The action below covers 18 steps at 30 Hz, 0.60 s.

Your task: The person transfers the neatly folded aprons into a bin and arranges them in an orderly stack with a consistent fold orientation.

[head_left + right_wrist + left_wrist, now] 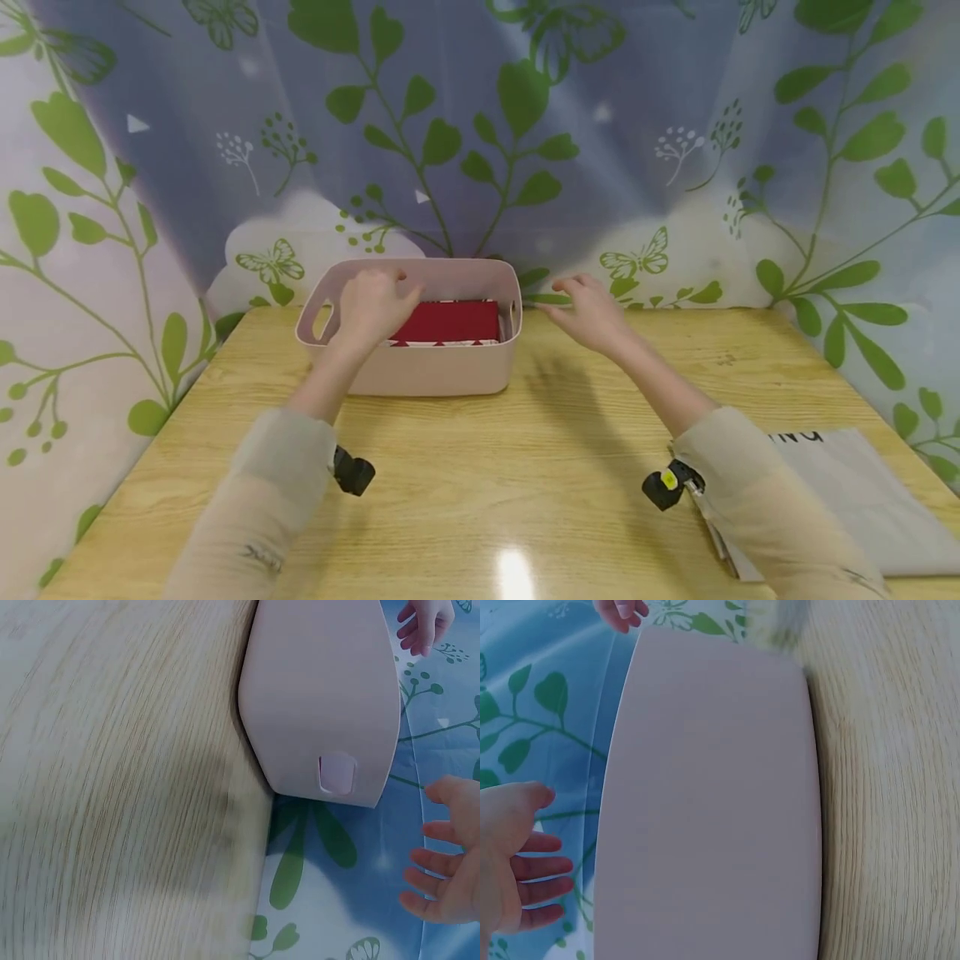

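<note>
A pale pink basket [431,372] with a handle hole at each end stands near the back of the table. Inside it lies a folded dark red cloth [453,322] with a red-and-white patterned edge. Over the basket's left part hovers my left hand [375,304], its fingers loosely bent and nothing held. To the right of the basket, apart from it, my right hand [588,315] hangs in the air with relaxed, spread fingers. Both hands also appear beyond the basket's rim in the wrist views, where the basket wall [705,795] hides what is inside.
A flat grey-white bag [862,500] with dark lettering lies at the table's right side, partly under the right sleeve. The wooden table [450,483] meets a leaf-and-butterfly patterned curtain [465,125] at the back. A black wrist camera [352,472] sits on the left sleeve.
</note>
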### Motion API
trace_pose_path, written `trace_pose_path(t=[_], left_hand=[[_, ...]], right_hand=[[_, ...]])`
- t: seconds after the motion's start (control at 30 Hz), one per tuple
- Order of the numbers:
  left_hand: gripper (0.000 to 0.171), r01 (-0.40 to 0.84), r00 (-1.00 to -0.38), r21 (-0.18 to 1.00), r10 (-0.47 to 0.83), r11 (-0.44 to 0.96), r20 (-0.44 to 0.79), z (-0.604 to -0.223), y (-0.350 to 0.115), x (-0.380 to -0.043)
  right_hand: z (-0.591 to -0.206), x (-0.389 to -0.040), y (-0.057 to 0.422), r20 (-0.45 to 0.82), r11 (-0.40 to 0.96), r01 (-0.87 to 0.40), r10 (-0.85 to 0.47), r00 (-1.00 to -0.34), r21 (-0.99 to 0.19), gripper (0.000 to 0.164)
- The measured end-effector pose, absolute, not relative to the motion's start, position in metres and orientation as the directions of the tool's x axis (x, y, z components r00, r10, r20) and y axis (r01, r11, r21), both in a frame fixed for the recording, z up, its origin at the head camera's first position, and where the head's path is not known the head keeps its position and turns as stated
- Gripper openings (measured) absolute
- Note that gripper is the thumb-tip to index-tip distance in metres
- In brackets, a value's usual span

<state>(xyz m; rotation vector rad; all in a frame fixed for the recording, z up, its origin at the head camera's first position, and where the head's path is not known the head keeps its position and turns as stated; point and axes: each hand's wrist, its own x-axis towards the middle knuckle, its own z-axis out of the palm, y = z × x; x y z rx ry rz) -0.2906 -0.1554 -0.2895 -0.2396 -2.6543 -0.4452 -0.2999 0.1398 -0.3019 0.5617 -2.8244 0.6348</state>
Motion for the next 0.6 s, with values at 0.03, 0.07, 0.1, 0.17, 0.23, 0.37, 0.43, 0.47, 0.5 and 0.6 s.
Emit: trace_pose_path(t=[0.03, 0.07, 0.1, 0.17, 0.23, 0.37, 0.43, 0.47, 0.5, 0.6], left_hand=[[0.039, 0.237, -0.890, 0.266, 0.099, 0.934, 0.445, -0.289, -0.154, -0.290], [0.039, 0.237, -0.891, 0.260, 0.103, 0.936, 0.442, -0.290, -0.153, -0.290], [0.040, 0.238, -0.892, 0.255, 0.107, 0.937, 0.439, -0.290, -0.151, -0.289], [0.042, 0.238, -0.898, 0.247, 0.116, 0.939, 0.424, -0.290, -0.148, -0.289], [0.043, 0.239, -0.904, 0.244, 0.123, 0.940, 0.409, -0.290, -0.146, -0.288], [0.045, 0.246, -0.910, 0.248, 0.135, 0.937, 0.392, -0.291, -0.142, -0.286], [0.045, 0.251, -0.908, 0.250, 0.138, 0.935, 0.396, -0.291, -0.141, -0.285], [0.044, 0.253, -0.906, 0.251, 0.138, 0.934, 0.400, -0.292, -0.141, -0.285], [0.044, 0.255, -0.904, 0.250, 0.139, 0.934, 0.404, -0.292, -0.140, -0.285], [0.044, 0.255, -0.900, 0.246, 0.136, 0.935, 0.415, -0.293, -0.140, -0.284]], right_hand=[[-0.301, -0.299, 0.142, 0.265, 0.840, -0.400, -0.318, -0.910, -0.366, 0.046], [-0.301, -0.298, 0.144, 0.265, 0.844, -0.398, -0.316, -0.911, -0.360, 0.046], [-0.300, -0.298, 0.146, 0.267, 0.847, -0.397, -0.316, -0.910, -0.353, 0.046], [-0.299, -0.297, 0.151, 0.275, 0.852, -0.397, -0.314, -0.909, -0.341, 0.046], [-0.300, -0.296, 0.155, 0.282, 0.856, -0.397, -0.311, -0.908, -0.331, 0.046], [-0.300, -0.294, 0.162, 0.273, 0.860, -0.393, -0.313, -0.910, -0.324, 0.047], [-0.301, -0.293, 0.165, 0.265, 0.862, -0.392, -0.315, -0.911, -0.323, 0.047], [-0.301, -0.292, 0.166, 0.262, 0.862, -0.391, -0.315, -0.912, -0.322, 0.047], [-0.301, -0.292, 0.168, 0.258, 0.863, -0.390, -0.316, -0.913, -0.322, 0.047], [-0.302, -0.292, 0.171, 0.259, 0.867, -0.392, -0.320, -0.911, -0.307, 0.048]])
